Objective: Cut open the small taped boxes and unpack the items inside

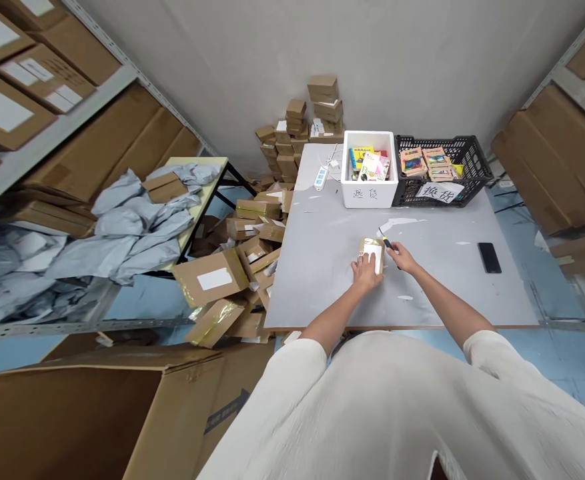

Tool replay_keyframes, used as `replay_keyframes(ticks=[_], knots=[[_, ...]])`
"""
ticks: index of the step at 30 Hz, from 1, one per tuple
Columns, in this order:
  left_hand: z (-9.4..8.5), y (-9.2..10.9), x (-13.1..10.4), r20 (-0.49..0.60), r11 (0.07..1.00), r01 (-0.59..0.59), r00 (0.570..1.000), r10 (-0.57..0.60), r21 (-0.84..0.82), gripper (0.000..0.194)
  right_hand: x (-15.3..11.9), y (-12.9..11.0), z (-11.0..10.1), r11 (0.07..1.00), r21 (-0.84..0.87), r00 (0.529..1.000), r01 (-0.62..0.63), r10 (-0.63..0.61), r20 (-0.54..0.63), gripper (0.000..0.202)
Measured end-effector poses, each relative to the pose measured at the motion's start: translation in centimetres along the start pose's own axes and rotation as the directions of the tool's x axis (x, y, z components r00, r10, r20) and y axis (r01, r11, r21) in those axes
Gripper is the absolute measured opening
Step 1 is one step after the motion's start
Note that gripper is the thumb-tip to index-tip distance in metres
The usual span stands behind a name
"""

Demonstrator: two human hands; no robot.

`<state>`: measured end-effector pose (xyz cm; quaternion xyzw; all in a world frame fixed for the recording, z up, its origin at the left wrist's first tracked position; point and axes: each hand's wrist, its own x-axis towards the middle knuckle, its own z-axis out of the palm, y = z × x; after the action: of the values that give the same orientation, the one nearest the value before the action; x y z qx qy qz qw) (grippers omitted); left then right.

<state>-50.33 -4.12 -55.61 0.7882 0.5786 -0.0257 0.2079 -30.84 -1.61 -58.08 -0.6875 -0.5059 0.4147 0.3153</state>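
Head view shows the left hand point(365, 272), partly spread, resting on a small cardboard box point(378, 259) toward the near edge of the table point(442, 280). The right hand point(403, 257) curls around a utility knife point(387, 243) beside it; whether knife and box touch is hard to tell.

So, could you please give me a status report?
Left hand spread on small taped carton. Right hand gripping utility knife. Smartphone off to the right, out of the way.
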Motion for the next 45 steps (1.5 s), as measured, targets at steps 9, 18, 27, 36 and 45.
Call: replay_keyframes(ticks=[9, 18, 27, 36, 45], knots=[[-1.7, -3.5, 1.0, 0.132, 0.966, -0.242, 0.964, 0.229, 0.092, 0.096, -1.0, 0.8, 0.2, 0.998, 0.016, 0.995, -0.056, 0.054, 0.082, 0.038], [-1.8, -4.4, -0.9, 0.076, 0.941, -0.302, 0.953, 0.294, 0.154, 0.055, -4.5, 1.3, 0.3, 0.896, 0.323, 0.926, -0.305, 0.199, 0.322, 0.029], [-1.7, -3.7, 0.5, 0.126, 0.930, -0.287, 0.956, 0.264, 0.231, 0.044, -3.6, 2.3, -4.0, 0.981, 0.081, 0.948, -0.177, 0.147, 0.282, 0.028], [-0.8, -3.9, -0.1, 0.092, 0.925, -0.280, 0.960, 0.265, 0.256, 0.051, -1.3, 1.1, -7.7, 0.825, -0.508, 0.919, 0.247, -0.032, 0.393, 0.029], [0.2, -4.3, 0.0, 0.054, 0.927, -0.293, 0.956, 0.288, 0.235, 0.057, 0.4, -0.5, -5.5, 0.609, -0.670, 0.875, 0.425, -0.086, 0.477, 0.035]])
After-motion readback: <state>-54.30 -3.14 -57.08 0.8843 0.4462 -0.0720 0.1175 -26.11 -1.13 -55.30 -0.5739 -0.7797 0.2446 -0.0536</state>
